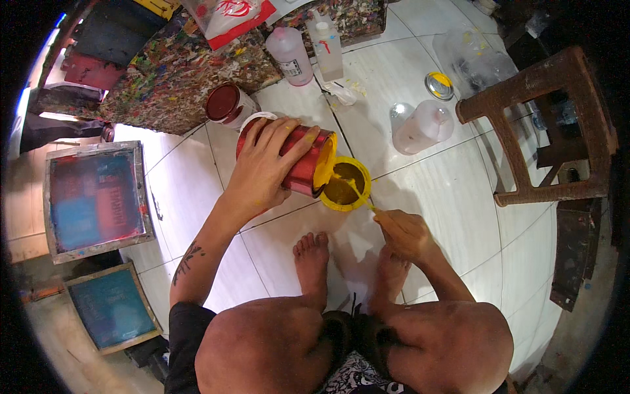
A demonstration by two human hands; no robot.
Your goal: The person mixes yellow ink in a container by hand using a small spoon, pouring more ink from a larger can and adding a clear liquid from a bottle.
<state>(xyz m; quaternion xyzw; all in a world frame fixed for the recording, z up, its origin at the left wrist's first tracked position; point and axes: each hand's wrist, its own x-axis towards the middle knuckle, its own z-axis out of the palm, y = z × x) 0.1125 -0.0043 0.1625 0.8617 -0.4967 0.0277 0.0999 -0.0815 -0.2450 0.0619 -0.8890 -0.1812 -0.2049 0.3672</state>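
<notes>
My left hand [269,154] is wrapped round a red can [303,172] tipped on its side. Thick yellow paint [326,164] coats the can's mouth, which faces right over a yellow-rimmed tub [345,208] on the floor. Inside the tub lies dark yellowish stuff with brighter yellow streaks. Closed round the end of a thin yellow-coated stirring stick [364,199], my right hand [403,233] is just right of the tub. The stick's far end reaches into the tub. My bare feet stand close on the near side.
Beyond the can stands a tub with a dark red lid [225,104]. Plastic bottles [289,56] stand farther back; another bottle [425,128] is at the right. A brown stool [571,125] lies far right. Framed screens [98,197] are at the left. A paint-smeared block [190,82] borders the tiles.
</notes>
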